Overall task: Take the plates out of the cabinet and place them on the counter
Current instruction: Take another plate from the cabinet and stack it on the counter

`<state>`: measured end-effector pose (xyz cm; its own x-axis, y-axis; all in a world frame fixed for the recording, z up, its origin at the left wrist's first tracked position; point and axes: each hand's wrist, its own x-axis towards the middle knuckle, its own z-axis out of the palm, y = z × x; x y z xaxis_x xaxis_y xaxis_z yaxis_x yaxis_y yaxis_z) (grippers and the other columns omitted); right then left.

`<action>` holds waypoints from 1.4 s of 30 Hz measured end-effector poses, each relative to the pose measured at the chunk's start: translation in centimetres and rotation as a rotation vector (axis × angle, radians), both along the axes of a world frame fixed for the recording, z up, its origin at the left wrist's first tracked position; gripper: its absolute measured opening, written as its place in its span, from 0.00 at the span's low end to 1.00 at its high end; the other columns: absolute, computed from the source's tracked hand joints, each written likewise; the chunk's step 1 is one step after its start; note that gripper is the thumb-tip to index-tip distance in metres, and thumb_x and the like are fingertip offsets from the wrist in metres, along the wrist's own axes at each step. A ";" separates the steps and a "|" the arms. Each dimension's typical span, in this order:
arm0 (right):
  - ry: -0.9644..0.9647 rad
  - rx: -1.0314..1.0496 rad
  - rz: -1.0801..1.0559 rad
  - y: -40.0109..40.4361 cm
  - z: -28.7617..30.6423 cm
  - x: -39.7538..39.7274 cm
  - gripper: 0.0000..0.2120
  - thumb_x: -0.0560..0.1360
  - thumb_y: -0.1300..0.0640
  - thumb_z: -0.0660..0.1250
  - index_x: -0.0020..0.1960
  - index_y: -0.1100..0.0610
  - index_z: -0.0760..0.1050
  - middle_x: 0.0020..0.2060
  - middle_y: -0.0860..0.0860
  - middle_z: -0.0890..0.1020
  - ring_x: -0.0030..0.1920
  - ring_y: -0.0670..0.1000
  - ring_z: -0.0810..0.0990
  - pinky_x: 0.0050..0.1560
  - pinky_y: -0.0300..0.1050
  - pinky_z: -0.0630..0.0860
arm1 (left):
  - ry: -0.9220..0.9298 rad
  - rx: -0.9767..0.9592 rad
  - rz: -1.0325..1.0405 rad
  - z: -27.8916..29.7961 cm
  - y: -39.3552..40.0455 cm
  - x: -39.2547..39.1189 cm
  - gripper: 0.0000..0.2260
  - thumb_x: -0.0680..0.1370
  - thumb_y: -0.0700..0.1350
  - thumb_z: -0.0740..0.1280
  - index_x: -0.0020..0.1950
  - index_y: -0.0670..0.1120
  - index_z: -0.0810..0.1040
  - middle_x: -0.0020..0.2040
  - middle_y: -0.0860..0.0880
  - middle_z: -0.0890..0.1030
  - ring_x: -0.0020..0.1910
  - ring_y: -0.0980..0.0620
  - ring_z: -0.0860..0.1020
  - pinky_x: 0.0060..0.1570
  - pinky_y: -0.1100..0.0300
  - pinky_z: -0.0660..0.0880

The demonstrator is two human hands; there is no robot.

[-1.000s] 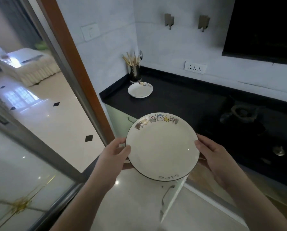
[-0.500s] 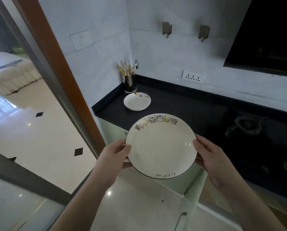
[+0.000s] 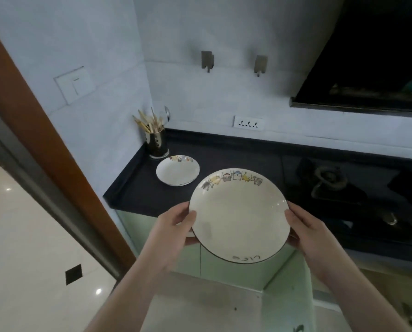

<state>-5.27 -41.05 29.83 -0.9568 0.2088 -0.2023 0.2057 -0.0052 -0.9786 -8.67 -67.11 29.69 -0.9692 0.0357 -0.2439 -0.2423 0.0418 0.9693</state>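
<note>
I hold a white plate (image 3: 239, 215) with small cartoon figures along its far rim and dark lettering near me. My left hand (image 3: 176, 231) grips its left edge and my right hand (image 3: 305, 232) its right edge. The plate hangs level over the front edge of the black counter (image 3: 138, 190). A second matching plate (image 3: 177, 170) lies on the counter further back to the left. Below, the pale green cabinet door (image 3: 289, 298) stands open.
A dark utensil holder (image 3: 156, 142) with chopsticks stands in the counter's back left corner, just behind the lying plate. A gas stove burner (image 3: 329, 179) and knobs (image 3: 389, 219) occupy the right. A range hood (image 3: 368, 56) hangs above. A wooden door frame (image 3: 44, 144) borders the left.
I have risen and moved nearer the counter with the plate in both hands. The plate now overlaps the counter's front edge, close to the plate lying there.
</note>
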 end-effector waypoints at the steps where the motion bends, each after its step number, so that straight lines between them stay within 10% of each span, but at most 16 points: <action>1: 0.004 -0.002 -0.012 -0.1 0.1 -0.1 0.13 0.82 0.57 0.58 0.58 0.45 0.78 0.50 0.47 0.86 0.51 0.47 0.84 0.51 0.43 0.78 | 0.009 -0.002 -0.025 0.1 -0.1 -0.5 0.11 0.82 0.40 0.62 0.57 0.51 0.82 0.49 0.51 0.86 0.48 0.51 0.85 0.46 0.53 0.83; 12: -0.024 -0.019 -0.128 3.0 -2.2 -5.1 0.12 0.82 0.57 0.58 0.58 0.46 0.78 0.48 0.48 0.86 0.47 0.49 0.85 0.41 0.38 0.81 | -0.085 0.056 -0.182 -2.5 3.7 -9.1 0.11 0.82 0.40 0.63 0.60 0.50 0.80 0.50 0.47 0.86 0.45 0.48 0.86 0.35 0.62 0.80; 21: -0.100 -0.107 -0.168 6.6 -6.9 -15.7 0.13 0.81 0.56 0.58 0.58 0.43 0.79 0.49 0.46 0.86 0.50 0.46 0.84 0.51 0.45 0.78 | -0.229 0.000 -0.278 -6.0 7.5 -20.9 0.15 0.81 0.40 0.64 0.64 0.53 0.78 0.57 0.51 0.84 0.56 0.52 0.83 0.50 0.53 0.82; 42: -0.414 0.310 -0.345 7.4 -16.8 -32.0 0.15 0.80 0.58 0.59 0.48 0.39 0.77 0.38 0.47 0.83 0.43 0.55 0.83 0.44 0.54 0.81 | -0.494 -0.159 -0.234 -17.2 12.5 -38.0 0.16 0.80 0.36 0.64 0.66 0.49 0.75 0.55 0.51 0.78 0.50 0.52 0.79 0.53 0.44 0.81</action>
<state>-37.22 -33.64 13.02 -0.6789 0.6006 -0.4223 0.6055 0.1326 -0.7847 -46.69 -54.64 12.45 -0.7094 0.1621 -0.6859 -0.6318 0.2849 0.7208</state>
